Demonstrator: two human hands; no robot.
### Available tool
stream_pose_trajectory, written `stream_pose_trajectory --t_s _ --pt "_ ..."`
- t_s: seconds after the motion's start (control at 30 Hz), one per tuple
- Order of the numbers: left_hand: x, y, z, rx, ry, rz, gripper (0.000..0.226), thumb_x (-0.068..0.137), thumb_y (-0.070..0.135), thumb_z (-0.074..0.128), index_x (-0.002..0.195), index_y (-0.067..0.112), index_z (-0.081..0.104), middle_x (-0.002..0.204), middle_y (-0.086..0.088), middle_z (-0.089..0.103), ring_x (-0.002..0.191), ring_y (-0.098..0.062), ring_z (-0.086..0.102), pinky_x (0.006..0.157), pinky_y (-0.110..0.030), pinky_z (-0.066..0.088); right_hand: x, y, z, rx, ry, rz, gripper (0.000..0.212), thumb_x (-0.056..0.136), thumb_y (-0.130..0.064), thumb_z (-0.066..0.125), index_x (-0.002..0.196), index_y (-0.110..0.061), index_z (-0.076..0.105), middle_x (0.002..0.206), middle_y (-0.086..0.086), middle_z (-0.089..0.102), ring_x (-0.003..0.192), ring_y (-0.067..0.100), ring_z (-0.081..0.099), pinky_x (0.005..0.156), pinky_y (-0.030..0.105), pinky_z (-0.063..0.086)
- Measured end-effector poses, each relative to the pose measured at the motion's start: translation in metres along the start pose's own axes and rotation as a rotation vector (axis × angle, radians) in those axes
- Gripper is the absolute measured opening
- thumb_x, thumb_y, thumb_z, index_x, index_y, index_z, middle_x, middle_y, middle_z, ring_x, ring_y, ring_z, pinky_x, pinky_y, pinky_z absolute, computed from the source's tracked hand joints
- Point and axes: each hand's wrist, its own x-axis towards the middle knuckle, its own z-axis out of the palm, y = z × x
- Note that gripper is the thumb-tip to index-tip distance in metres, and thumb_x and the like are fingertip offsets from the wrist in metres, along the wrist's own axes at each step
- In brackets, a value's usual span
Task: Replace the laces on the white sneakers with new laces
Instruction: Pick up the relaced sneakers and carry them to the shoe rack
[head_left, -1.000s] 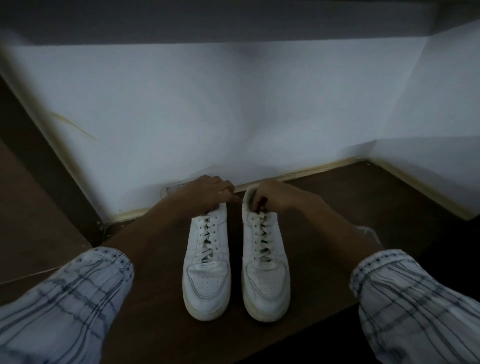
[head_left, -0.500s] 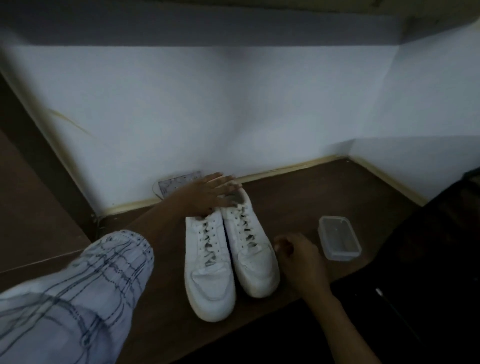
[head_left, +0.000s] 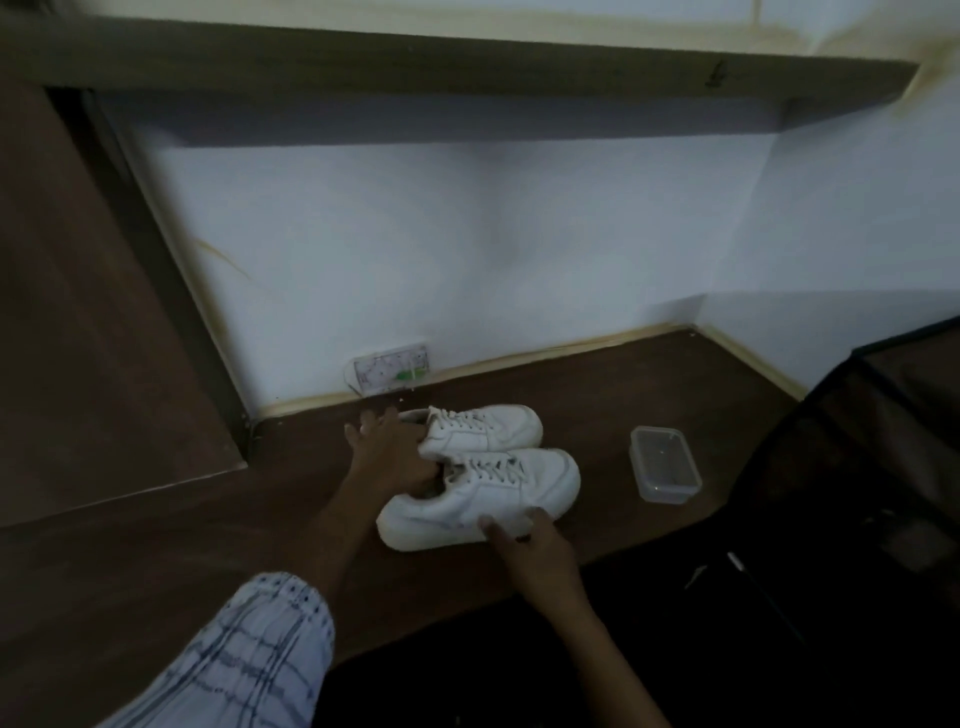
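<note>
Right hand (head_left: 524, 540): our straight fingers press the near sneaker (head_left: 483, 493) sole, steadying it on the worktop (head_left: 156, 571);
Left hand (head_left: 389, 452): our grip curls into its collar, seemingly turning it for unlacing;
Far sneaker (head_left: 483, 428): touching behind, laces untouched.

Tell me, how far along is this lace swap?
Barely begun. Done: nothing shows as finished; both sneakers, far and near, are laced, lying side by side on the desk. In hand: the left hand holds their heels, the right hand touches the near sole. Left: unlacing and relacing both; no new laces show.
</note>
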Motion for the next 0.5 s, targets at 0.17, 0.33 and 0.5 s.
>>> stream_pose_trajectory --t_s 0.17,0.33,0.5 --pt "-0.027 -0.004 -0.003 -0.072 -0.073 -0.017 0.074 0.076 0.075 0.056 0.141 0.042 0.044 0.147 -0.014 0.028 0.132 -0.043 0.02 0.108 -0.055 0.026 0.02 0.003 0.016 0.134 -0.174 0.035 0.153 0.041 -0.076 0.08 0.153 -0.023 -0.01 0.161 0.006 -0.004 0.145 0.026 0.019 0.111 0.038 0.032" --pt "-0.043 -0.023 0.025 -0.326 0.034 -0.033 0.062 0.061 0.084 0.049 0.109 0.047 0.057 0.123 -0.001 0.043 0.122 -0.029 0.037 0.098 -0.041 0.029 0.04 0.011 0.006 0.328 -0.265 -0.006 0.146 0.047 -0.058 0.089 0.153 -0.026 -0.007 0.161 0.0 -0.001 0.146 0.02 0.017 0.114 0.038 0.031" --pt "-0.067 -0.012 0.043 -0.678 0.237 -0.037 0.101 0.05 0.087 0.061 0.132 0.029 0.046 0.13 0.002 0.048 0.123 -0.02 0.043 0.1 -0.047 0.042 0.064 0.012 -0.01 0.341 -0.181 -0.041 0.094 0.077 -0.024 0.079 0.152 -0.021 0.022 0.155 0.003 0.031 0.136 0.018 0.038 0.109 0.037 0.038"
